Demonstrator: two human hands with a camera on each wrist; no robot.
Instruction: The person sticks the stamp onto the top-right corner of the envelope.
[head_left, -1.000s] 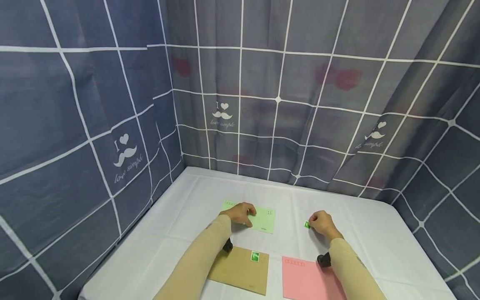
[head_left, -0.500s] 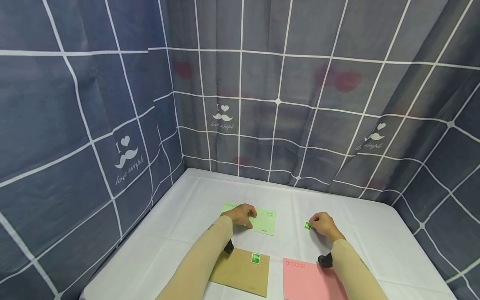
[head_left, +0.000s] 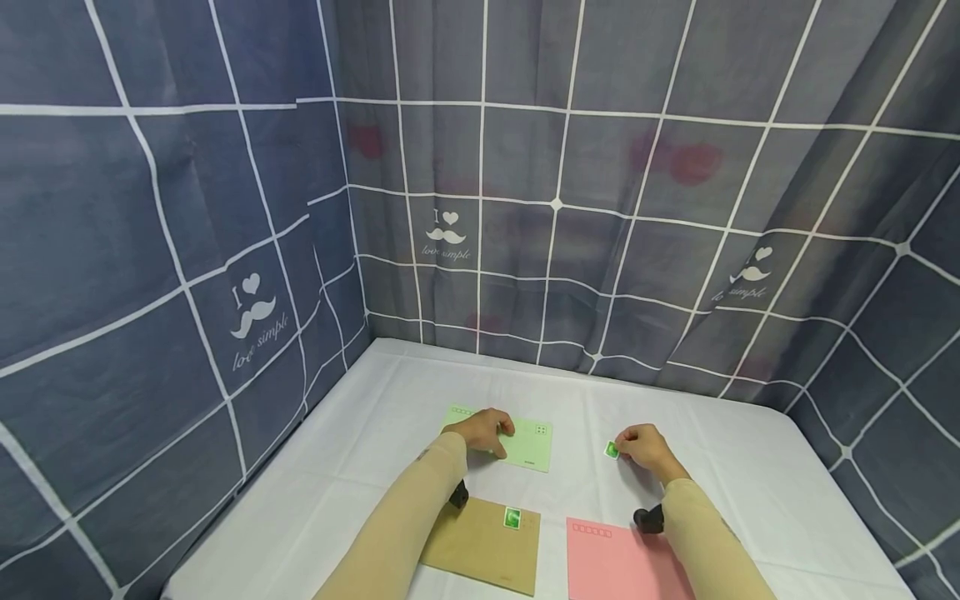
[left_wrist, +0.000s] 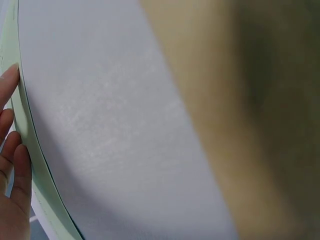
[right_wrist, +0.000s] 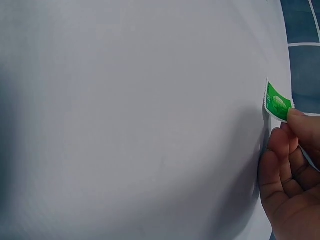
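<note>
My left hand [head_left: 482, 429] rests on a light green envelope [head_left: 528, 452], thumb and fingers spread over its left and middle part. In the left wrist view its fingertips touch the envelope's surface. My right hand [head_left: 647, 448] pinches a small green postage stamp [head_left: 611, 450] by one edge between thumb and finger, to the right of that envelope. Seen from the right wrist, the stamp [right_wrist: 278, 102] has a white perforated border and bends slightly, close to the white cloth. A small printed box [head_left: 541, 429] marks the green envelope's upper right corner.
Nearer to me lies a brown envelope [head_left: 483, 552] with a green stamp [head_left: 512, 517] at its upper right, partly under my left forearm. A pink envelope [head_left: 611, 562] lies partly under my right forearm. A grey checked curtain [head_left: 525, 150] stands behind the white-covered table [head_left: 375, 417].
My right hand has moved slightly left with the stamp, which has turned a little. The left hand stays on the green envelope.
</note>
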